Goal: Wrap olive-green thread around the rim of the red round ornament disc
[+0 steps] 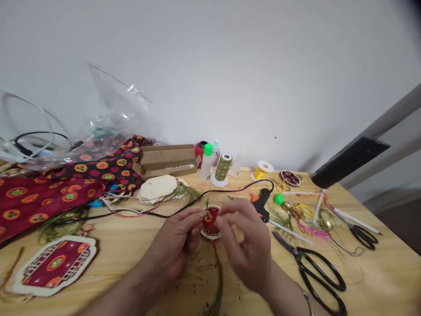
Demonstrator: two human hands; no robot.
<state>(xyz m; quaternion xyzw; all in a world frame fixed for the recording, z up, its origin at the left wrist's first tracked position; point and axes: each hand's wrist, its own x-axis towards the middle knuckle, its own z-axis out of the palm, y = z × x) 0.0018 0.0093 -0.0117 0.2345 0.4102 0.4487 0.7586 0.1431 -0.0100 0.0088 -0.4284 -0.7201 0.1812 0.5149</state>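
Note:
My left hand [184,230] is closed, thumb and forefinger pinching a short strand of green thread [207,203] that pokes up above the fingertips. Beside it my right hand [248,241] is curled with thumb and fingertips together, slightly blurred; whatever lies in that pinch is too small to make out. Behind and between the hands, a round ornament [210,235] with red patterned fabric and a pale rim lies on the table, partly covered by my fingers. A green tassel [217,281] runs from its lower edge toward me.
Large black-handled scissors [302,259] and a black glue gun [262,204] lie right. Smaller scissors [363,236] are farther right. A green thread spool [223,167], bottles [207,162] and a cardboard box [167,160] stand behind. Left are patterned fabric [49,193] and a framed ornament [55,265].

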